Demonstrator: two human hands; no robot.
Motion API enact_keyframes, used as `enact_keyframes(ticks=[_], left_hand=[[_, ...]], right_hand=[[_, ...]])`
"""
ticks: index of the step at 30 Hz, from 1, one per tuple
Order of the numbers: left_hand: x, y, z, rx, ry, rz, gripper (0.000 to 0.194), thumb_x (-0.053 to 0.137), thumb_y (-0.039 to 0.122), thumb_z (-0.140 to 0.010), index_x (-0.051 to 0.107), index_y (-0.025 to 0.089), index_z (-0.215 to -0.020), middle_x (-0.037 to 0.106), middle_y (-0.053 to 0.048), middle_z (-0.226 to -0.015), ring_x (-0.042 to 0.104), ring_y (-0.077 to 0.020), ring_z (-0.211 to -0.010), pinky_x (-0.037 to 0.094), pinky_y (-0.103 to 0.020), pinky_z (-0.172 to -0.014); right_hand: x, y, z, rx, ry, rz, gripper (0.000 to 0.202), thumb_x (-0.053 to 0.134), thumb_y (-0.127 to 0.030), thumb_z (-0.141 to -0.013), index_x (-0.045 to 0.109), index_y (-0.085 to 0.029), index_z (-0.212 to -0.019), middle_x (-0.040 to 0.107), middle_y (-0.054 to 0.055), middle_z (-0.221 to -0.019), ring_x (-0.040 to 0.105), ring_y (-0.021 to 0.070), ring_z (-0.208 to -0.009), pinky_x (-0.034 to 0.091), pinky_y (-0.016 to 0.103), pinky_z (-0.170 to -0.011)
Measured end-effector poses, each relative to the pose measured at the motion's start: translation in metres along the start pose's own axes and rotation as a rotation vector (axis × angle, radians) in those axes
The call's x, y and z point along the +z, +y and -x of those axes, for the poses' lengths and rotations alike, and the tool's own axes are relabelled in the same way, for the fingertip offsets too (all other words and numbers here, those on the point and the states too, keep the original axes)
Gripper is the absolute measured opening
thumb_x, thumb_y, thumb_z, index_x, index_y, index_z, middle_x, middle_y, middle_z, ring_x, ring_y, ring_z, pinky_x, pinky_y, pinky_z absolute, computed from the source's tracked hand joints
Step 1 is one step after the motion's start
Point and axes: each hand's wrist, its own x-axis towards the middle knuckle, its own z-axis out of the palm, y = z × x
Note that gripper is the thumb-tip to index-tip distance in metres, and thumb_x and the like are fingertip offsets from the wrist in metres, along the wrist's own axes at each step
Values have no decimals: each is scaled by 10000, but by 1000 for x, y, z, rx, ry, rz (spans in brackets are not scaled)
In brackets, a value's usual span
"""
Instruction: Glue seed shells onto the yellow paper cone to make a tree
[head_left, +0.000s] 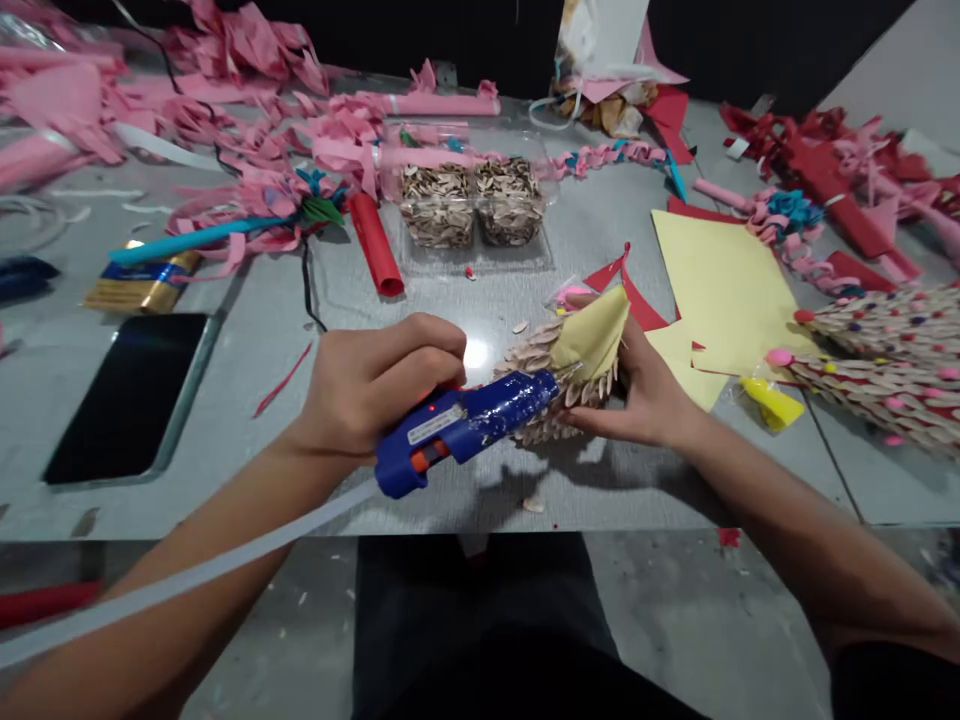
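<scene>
My left hand (390, 375) is closed round the handle of a blue hot glue gun (472, 420), with a long white glue stick (225, 560) trailing from its back end. The gun's nozzle points right, at the yellow paper tip of a cone (532, 425) covered in rows of pale seed shells. My right hand (645, 385) grips this cone from its right side, thumb in front and the other fingers partly hidden behind it. Whether the nozzle touches the cone I cannot tell. A few loose shells (534, 505) lie on the table near it.
A clear plastic box (476, 265) of shells stands behind my hands. Yellow paper sheets (724, 270) and finished shell cones (885, 385) lie to the right. On the left are a phone (131, 400), a gold packet (142, 285) and pink crepe paper (255, 50).
</scene>
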Motion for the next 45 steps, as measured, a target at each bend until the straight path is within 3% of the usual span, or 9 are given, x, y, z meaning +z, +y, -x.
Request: enact_keyframes(ticks=[3, 9, 12, 19, 24, 29, 37, 42, 45], left_hand=[[2, 0, -3, 56, 31, -2, 323, 580, 395, -1183, 696, 296, -898, 792, -26, -923, 713, -148, -637, 461, -301, -531], [0, 1, -7, 164, 56, -119, 206, 603, 150, -1144, 602, 246, -962, 785, 0, -946, 673, -91, -628, 370, -283, -501], [-1, -1, -6, 169, 45, -162, 222, 586, 155, -1170, 584, 236, -964, 760, 2, -954, 636, -74, -617, 359, -269, -500], [-1, 0, -2, 127, 128, -157, 284, 541, 153, -1210, 578, 221, -937, 717, 20, -960, 571, -66, -634, 338, -259, -545], [-7, 9, -4, 134, -37, -119, 194, 555, 149, -1187, 601, 230, -1017, 769, -4, -1029, 682, -110, -727, 408, -286, -596], [0, 3, -1, 128, 73, -165, 218, 542, 163, -1182, 564, 230, -975, 746, 3, -988, 595, -82, -637, 324, -291, -553], [4, 1, 0, 92, 116, -172, 267, 528, 154, -1206, 570, 227, -952, 714, 25, -967, 581, -69, -633, 309, -295, -539], [-6, 9, -2, 94, -28, -152, 217, 510, 152, -1214, 584, 238, -1029, 764, 4, -1057, 681, -109, -715, 415, -302, -593], [-9, 9, -2, 95, -28, -183, 210, 525, 142, -1200, 573, 241, -1021, 764, 7, -1035, 672, -107, -682, 391, -304, -567]], right_hand=[[-1, -3, 1, 33, 7, -17, 1139, 1028, -557, -771, 463, -333, -1734, 639, 156, -1680, 632, 453, -1563, 500, 697, -1364], [-1, -10, 2, 16, 3, 7, 1093, 1040, -515, -783, 491, -355, -1714, 654, 135, -1656, 668, 439, -1504, 565, 660, -1317], [-1, -12, 3, 29, -2, -23, 1078, 1031, -498, -811, 482, -367, -1729, 650, 125, -1669, 685, 427, -1494, 582, 645, -1303], [-1, -11, 4, 51, 17, -29, 1169, 1087, -500, -737, 501, -338, -1735, 675, 127, -1661, 683, 448, -1523, 568, 624, -1325], [-1, -10, 5, 63, 7, -69, 1167, 1098, -479, -725, 520, -344, -1730, 681, 124, -1663, 691, 455, -1517, 573, 638, -1319], [-1, -10, 5, 56, 21, -60, 1129, 1082, -420, -735, 535, -333, -1718, 691, 122, -1659, 692, 449, -1522, 563, 643, -1332], [-2, -6, 7, 27, 16, -98, 1158, 1120, -345, -685, 569, -400, -1702, 723, 95, -1612, 725, 424, -1466, 603, 570, -1277], [-2, -6, 6, 8, 29, -91, 1162, 1130, -320, -664, 591, -445, -1685, 701, 66, -1660, 736, 415, -1481, 605, 542, -1283], [-2, -8, 5, 1, 29, -83, 1136, 1120, -359, -690, 590, -455, -1691, 744, 67, -1604, 780, 423, -1435, 645, 554, -1247]])
